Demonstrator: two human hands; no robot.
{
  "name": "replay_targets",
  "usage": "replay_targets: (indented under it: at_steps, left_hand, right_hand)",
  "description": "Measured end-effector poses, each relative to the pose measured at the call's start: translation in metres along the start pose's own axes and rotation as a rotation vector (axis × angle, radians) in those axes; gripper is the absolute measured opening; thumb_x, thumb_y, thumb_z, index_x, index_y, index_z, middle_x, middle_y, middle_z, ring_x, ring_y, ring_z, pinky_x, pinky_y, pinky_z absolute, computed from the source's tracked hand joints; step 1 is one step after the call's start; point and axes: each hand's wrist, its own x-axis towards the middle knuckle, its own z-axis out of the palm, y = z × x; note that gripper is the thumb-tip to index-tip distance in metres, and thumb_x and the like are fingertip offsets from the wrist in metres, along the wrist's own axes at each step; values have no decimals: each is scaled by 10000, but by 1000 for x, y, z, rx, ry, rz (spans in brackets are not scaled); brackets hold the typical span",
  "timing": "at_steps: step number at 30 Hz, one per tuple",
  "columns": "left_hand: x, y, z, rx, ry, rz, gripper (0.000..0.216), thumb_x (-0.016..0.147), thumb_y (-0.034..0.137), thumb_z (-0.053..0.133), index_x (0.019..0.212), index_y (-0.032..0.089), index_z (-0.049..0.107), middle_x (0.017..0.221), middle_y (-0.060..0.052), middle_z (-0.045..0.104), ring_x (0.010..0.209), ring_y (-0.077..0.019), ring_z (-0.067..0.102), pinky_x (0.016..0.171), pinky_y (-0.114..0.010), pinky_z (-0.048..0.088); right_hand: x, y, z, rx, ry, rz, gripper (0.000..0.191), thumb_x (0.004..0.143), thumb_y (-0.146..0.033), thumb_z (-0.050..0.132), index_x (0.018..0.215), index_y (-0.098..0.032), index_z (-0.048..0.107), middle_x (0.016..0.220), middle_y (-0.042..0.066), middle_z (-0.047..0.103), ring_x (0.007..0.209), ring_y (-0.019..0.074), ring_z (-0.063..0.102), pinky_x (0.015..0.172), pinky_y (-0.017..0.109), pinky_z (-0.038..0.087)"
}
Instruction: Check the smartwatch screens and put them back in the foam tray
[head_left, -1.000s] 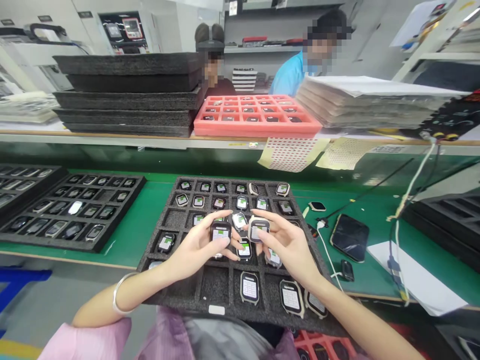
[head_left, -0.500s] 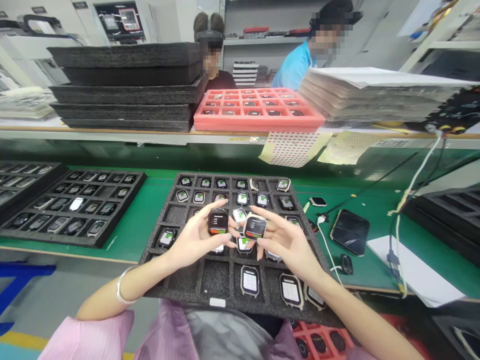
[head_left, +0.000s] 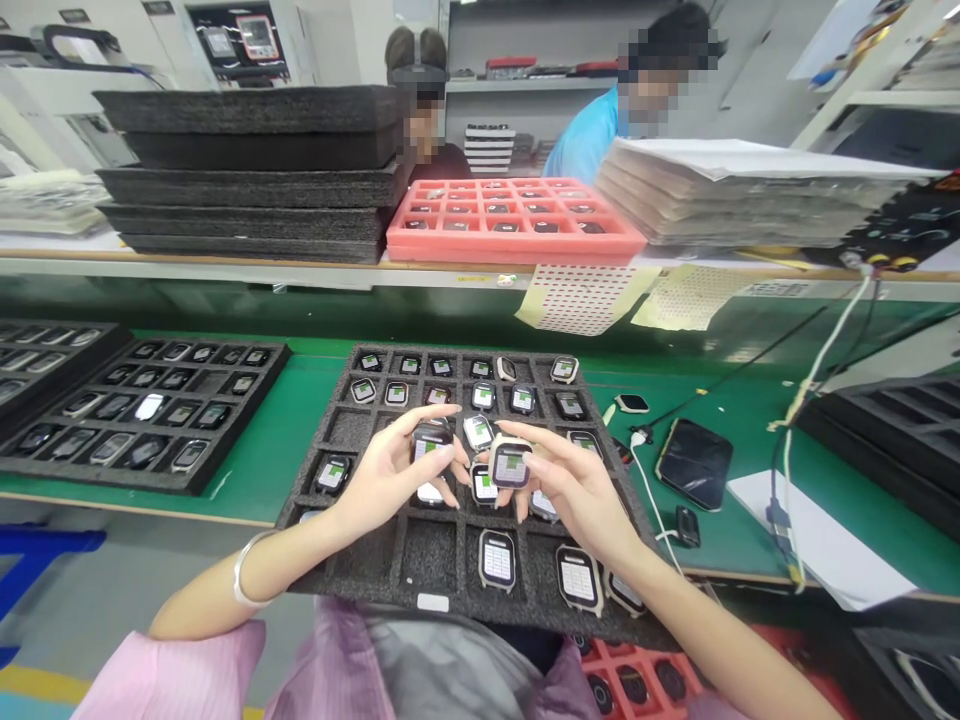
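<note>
Left hand [head_left: 405,465] and right hand [head_left: 566,480] are each holding a watch

The left hand is pinching a black watch [head_left: 432,436], and its thumb is lying over the screen. The right hand is pinching a silver watch [head_left: 508,464] by its edges. Both screens are showing some green. The two watches are hanging side by side, a bit apart, above a black foam tray [head_left: 487,614]. More watches are sitting in the tray's little boxes. The tray is poking out past the front edge of the green surface [head_left: 319,372]. Another tray [head_left: 244,422] is resting to the left, and a black tablet [head_left: 694,463] is lying to the right.
</note>
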Motion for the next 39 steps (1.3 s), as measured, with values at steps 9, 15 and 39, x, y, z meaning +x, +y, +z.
replay_targets:
  at_steps: [9,15,39]
  left_hand:
    - [-4,4,0,-50,1,21,573,797,136,642,1314,174,396,974,-70,595,856,-187,614,662,-288,580]
    - [-12,10,1,-26,22,-7,685,766,109,683,1355,184,340,984,-65,601,829,-169,632,750,-304,566]
    - [-90,-5,-63,1301,-232,32,541,814,291,616,1293,188,388,1304,-143,421,1230,-294,389,1037,-492,352]
  right_hand:
    - [-2,-1,5,8,-68,16,502,835,-153,656,1304,-222,492,1057,106,664,762,204,692,526,251,575]
    - [-5,-1,10,-68,-124,55,596,799,-147,697,1333,-241,449,1055,81,653,824,203,689,580,253,588]
    - [-35,-18,-1,-1359,-452,-86,119,852,-275,624,875,-158,623,1006,106,566,952,270,511,829,433,461]
